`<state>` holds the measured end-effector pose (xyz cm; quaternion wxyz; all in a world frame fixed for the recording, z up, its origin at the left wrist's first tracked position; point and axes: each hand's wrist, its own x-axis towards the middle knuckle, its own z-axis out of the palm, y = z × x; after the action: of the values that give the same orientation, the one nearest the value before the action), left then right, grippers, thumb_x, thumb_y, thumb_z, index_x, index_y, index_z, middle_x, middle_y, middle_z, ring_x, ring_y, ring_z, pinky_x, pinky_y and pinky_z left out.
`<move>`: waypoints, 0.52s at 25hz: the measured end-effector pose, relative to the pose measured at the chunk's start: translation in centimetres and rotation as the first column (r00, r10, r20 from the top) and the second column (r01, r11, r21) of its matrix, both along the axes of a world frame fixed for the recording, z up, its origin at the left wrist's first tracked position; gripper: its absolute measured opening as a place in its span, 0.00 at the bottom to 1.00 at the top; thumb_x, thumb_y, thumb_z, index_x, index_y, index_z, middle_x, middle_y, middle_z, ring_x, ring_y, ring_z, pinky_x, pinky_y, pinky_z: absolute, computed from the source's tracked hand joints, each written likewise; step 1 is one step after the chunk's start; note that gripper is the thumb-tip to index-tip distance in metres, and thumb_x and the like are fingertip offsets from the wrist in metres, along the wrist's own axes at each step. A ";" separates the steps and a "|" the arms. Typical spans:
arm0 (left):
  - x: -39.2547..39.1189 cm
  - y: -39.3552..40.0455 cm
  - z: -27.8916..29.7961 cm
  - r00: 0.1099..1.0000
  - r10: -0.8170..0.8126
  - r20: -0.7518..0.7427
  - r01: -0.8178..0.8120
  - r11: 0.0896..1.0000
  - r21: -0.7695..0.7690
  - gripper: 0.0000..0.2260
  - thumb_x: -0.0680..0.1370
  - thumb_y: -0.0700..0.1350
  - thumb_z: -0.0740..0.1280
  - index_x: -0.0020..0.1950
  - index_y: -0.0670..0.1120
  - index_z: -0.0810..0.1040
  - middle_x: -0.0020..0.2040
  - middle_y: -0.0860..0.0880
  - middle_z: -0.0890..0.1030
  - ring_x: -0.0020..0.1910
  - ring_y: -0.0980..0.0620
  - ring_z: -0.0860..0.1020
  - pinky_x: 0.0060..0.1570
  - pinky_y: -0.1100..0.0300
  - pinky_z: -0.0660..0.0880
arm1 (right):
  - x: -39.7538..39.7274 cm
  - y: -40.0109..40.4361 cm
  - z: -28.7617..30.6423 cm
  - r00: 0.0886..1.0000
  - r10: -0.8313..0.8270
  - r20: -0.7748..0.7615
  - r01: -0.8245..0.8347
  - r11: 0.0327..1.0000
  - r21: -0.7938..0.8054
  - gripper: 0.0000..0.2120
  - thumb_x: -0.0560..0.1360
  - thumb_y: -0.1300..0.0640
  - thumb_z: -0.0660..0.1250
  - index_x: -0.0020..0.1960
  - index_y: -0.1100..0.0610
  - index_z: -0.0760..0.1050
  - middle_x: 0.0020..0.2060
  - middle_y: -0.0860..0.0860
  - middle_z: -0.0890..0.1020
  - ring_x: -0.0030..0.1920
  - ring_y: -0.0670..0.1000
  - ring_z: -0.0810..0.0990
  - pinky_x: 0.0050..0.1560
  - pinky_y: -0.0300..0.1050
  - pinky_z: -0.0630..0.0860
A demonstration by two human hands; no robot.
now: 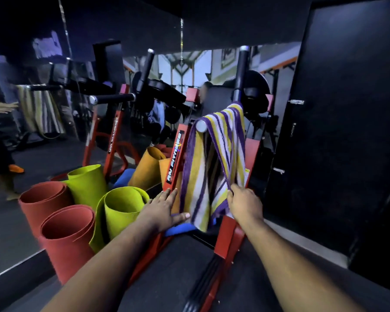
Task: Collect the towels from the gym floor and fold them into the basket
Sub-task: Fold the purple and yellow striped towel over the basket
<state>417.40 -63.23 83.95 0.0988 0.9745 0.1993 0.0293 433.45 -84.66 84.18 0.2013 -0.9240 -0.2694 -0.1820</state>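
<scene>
2 hands: R (243,204) pinches 1 striped towel (214,158), L (164,209) flat.

A: Where's the towel (214,163)?

B: Draped over a round bar end on the red frame (175,163), hanging down in 2 halves, 1 on each side.

A: What does it look like?

B: Striped lengthwise in purple, yellow and white, with a purple edge. It's limp and unfolded, the lower end loose just above the frame's base.

A: Is it held?

B: Its right edge looks pinched by the right hand (243,203), though blur makes that hard to confirm. I see only 1 towel on the frame.
</scene>
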 end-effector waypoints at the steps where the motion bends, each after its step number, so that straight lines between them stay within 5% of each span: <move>1: -0.5 -0.3 -0.2 0.999 -0.034 -0.005 0.034 0.999 -0.010 0.63 0.56 0.87 0.43 0.84 0.53 0.45 0.84 0.48 0.49 0.82 0.48 0.52 0.79 0.46 0.55 | -1.2 -1.6 -0.7 0.999 -0.048 -0.002 0.048 0.999 -0.002 0.10 0.80 0.51 0.59 0.51 0.54 0.76 0.46 0.56 0.84 0.51 0.62 0.81 0.44 0.52 0.77; 4: -2.7 -1.6 -1.0 0.988 -0.153 -0.014 0.153 0.988 0.009 0.65 0.53 0.87 0.40 0.84 0.52 0.46 0.84 0.48 0.50 0.82 0.48 0.53 0.78 0.46 0.56 | -5.9 -6.0 -2.4 0.980 -0.197 -0.024 0.196 0.980 -0.040 0.10 0.81 0.51 0.59 0.53 0.54 0.76 0.47 0.56 0.84 0.52 0.62 0.80 0.45 0.52 0.77; 11: -11.2 -6.7 -3.0 0.924 -0.373 -0.080 0.374 0.927 0.001 0.49 0.72 0.76 0.58 0.84 0.51 0.45 0.84 0.48 0.48 0.82 0.48 0.50 0.78 0.46 0.53 | -19.7 -14.5 -6.6 0.882 -0.435 -0.181 0.390 0.890 -0.238 0.12 0.81 0.48 0.58 0.58 0.51 0.77 0.56 0.54 0.83 0.60 0.58 0.79 0.54 0.50 0.75; 13: -13.8 -8.6 -3.4 0.906 -0.406 -0.122 0.408 0.913 -0.011 0.53 0.67 0.81 0.52 0.84 0.52 0.44 0.84 0.48 0.47 0.82 0.47 0.49 0.78 0.45 0.52 | -23.3 -16.9 -7.4 0.838 -0.486 -0.248 0.430 0.868 -0.250 0.13 0.80 0.49 0.58 0.59 0.50 0.78 0.57 0.53 0.83 0.61 0.57 0.79 0.56 0.49 0.75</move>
<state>403.57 -71.82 80.59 0.0833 0.9953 -0.0028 -0.0500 410.16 -101.51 76.75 0.1043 -0.9928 -0.0213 -0.0557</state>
